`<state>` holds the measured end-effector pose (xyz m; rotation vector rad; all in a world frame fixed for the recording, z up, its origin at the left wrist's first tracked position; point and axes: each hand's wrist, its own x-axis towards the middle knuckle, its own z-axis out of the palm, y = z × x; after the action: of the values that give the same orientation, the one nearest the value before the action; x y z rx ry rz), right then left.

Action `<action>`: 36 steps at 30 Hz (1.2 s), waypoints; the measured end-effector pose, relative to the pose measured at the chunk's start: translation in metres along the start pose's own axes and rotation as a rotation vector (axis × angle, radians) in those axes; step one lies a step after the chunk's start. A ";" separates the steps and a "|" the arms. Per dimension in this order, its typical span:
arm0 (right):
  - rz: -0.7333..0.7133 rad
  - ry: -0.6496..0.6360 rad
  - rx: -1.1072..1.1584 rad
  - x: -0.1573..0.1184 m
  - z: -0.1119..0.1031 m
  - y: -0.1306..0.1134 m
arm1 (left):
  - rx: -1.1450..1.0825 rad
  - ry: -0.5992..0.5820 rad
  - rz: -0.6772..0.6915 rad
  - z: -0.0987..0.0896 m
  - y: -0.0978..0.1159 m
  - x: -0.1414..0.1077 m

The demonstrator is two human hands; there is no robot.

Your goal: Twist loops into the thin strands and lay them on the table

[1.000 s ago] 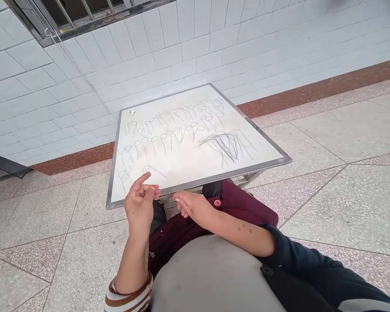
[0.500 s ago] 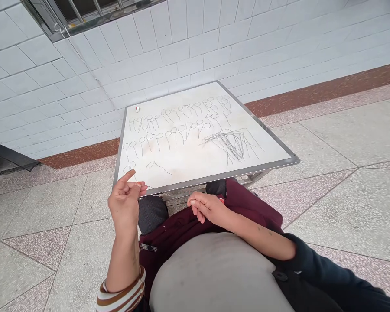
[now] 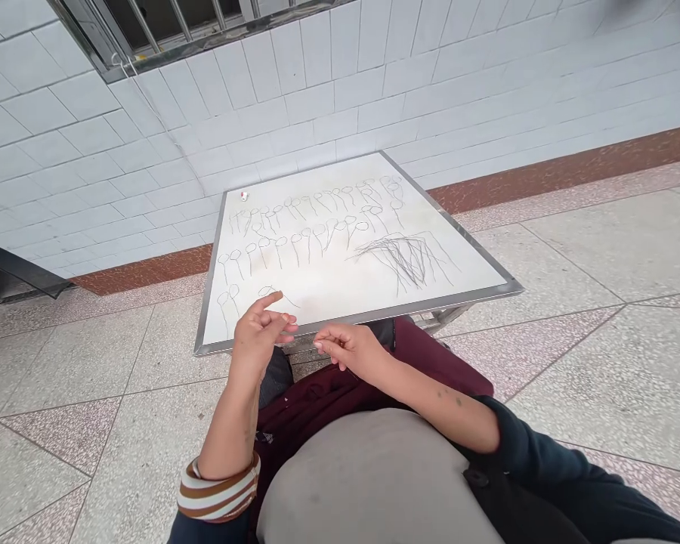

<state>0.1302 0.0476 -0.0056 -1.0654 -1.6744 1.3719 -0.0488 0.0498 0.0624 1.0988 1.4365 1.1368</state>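
Note:
My left hand (image 3: 255,340) is over the near left edge of the white table (image 3: 329,283). Its thumb and a fingertip are pinched, with the index finger pointing out. A short gap to its right, my right hand (image 3: 360,353) is closed in a pinch just off the front edge. Whatever either pinch holds is too small or thin to make out. On the tabletop lie rows of thin dark strands, each with a loop at one end (image 3: 223,300). One looped strand (image 3: 269,290) lies partly behind my left fingers. A loose bundle of straight dark strands (image 3: 411,261) spreads at the right.
A small red-and-white item (image 3: 244,196) sits at the table's far left corner. Behind stands a white tiled wall (image 3: 295,113) with a barred window (image 3: 170,23). My lap in dark red cloth (image 3: 436,355) is against the front edge. Speckled floor tiles surround the table.
My left hand has moved right, closer to my right hand. The right hand has shifted slightly left and stays pinched. The view has tilted a little.

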 end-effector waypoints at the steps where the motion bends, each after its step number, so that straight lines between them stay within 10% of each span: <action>1: 0.016 0.015 0.021 0.000 -0.001 0.003 | -0.004 -0.013 0.000 -0.001 -0.001 0.002; 8: 0.098 0.261 0.130 0.010 -0.034 0.027 | -0.060 0.158 0.024 -0.025 -0.041 0.008; 19: 0.340 0.486 -0.321 0.071 -0.128 0.089 | 0.005 0.053 -0.199 -0.020 -0.161 -0.014; 36: 0.450 0.489 -0.899 0.121 -0.170 0.101 | -0.092 0.097 -0.262 -0.035 -0.197 0.000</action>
<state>0.2500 0.2343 -0.0707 -2.1777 -1.7265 0.4400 -0.0998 0.0141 -0.1277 0.7740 1.5367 1.0676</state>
